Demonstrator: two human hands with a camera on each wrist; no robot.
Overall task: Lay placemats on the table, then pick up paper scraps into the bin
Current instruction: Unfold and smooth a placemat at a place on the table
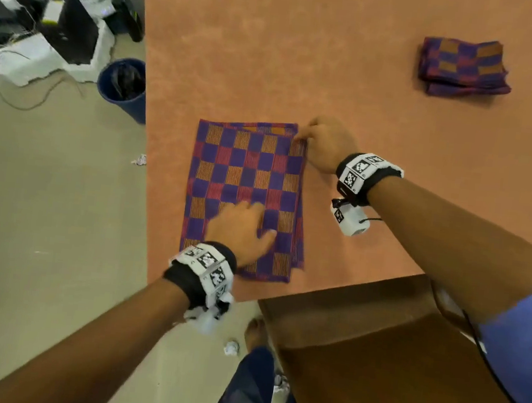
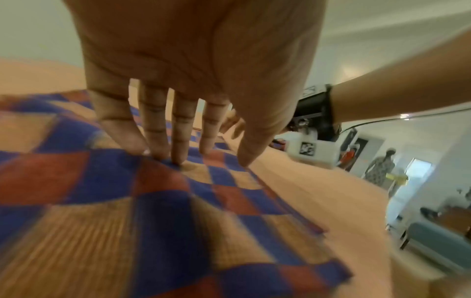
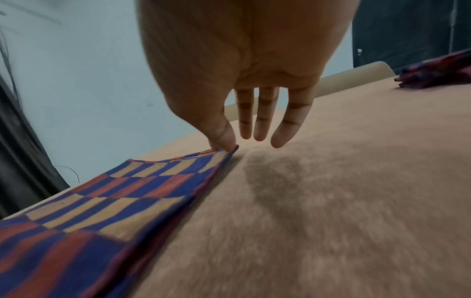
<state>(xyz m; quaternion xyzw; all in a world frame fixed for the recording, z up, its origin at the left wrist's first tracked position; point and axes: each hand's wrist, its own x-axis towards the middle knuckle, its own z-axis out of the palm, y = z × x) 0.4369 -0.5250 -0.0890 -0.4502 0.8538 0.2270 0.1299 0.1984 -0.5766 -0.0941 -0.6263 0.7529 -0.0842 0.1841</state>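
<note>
Two hands on a checked placemat at the near left part of the table.

From the head view, the placemat lies flat on the orange table; the left hand rests on it with fingers straight, and the right hand holds its far right corner. A folded stack of placemats sits well apart at the far right. On the floor are paper scraps and a blue bin beside the table. In the left wrist view, the straight fingertips press on the cloth, the grip holding nothing. In the right wrist view, thumb and forefinger pinch the corner; the other fingers hang straight.
</note>
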